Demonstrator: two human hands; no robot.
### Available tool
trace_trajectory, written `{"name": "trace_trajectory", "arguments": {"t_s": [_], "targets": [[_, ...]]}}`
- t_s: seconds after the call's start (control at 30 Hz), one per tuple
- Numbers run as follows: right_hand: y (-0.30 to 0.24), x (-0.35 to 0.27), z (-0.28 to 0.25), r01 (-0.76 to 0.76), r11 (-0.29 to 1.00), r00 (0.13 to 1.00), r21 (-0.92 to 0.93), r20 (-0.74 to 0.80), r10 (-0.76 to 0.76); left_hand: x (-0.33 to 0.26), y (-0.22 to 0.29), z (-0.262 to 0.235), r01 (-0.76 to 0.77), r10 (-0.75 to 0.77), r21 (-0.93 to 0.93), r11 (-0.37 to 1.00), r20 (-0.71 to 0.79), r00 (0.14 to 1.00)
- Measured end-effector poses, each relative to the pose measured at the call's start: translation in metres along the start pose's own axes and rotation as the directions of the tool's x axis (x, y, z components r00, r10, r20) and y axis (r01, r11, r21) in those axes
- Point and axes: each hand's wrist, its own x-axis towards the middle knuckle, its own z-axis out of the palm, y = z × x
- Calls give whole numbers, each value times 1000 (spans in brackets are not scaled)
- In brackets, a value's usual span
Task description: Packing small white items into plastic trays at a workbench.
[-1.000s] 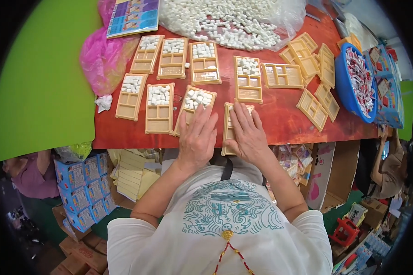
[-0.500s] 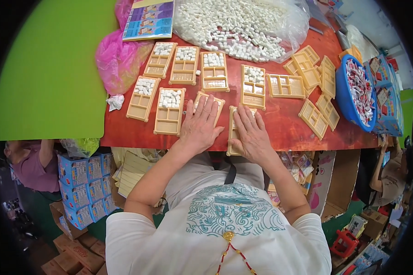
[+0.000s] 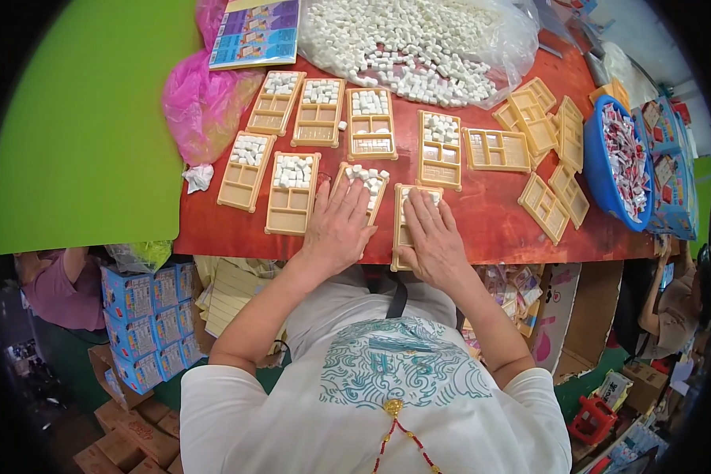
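Observation:
My left hand point(image 3: 337, 229) lies flat, fingers spread, on a tan compartment tray point(image 3: 363, 188) whose far end holds white blocks. My right hand point(image 3: 432, 237) presses flat on the neighbouring tan tray point(image 3: 403, 225) at the table's near edge, covering most of it. Both trays rest on the red table point(image 3: 490, 221). Neither hand grips anything. A big heap of white blocks point(image 3: 407, 43) on clear plastic sits at the far side.
Several more tan trays, some part-filled with white blocks point(image 3: 294, 170), lie in rows ahead and empty ones point(image 3: 529, 130) to the right. A blue basin point(image 3: 620, 158) of red-and-white pieces stands far right. A pink bag point(image 3: 201, 99) and a colourful booklet point(image 3: 254, 33) lie at left.
Both hands have stayed flat on the two near trays; the view has shifted slightly so the table sits lower in the picture. The left hand slid a little toward me on its tray.

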Motion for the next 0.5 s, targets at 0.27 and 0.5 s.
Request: {"name": "trace_trajectory", "arguments": {"t_s": [0.27, 0.5], "targets": [[7, 8, -18, 52, 992, 985, 112, -169, -32, 6, 0, -7, -16, 8, -50, 999, -155, 988], [6, 54, -14, 108, 991, 945, 84, -319, -76, 1, -1, 0, -76, 76, -8, 997, 30, 997]]}}
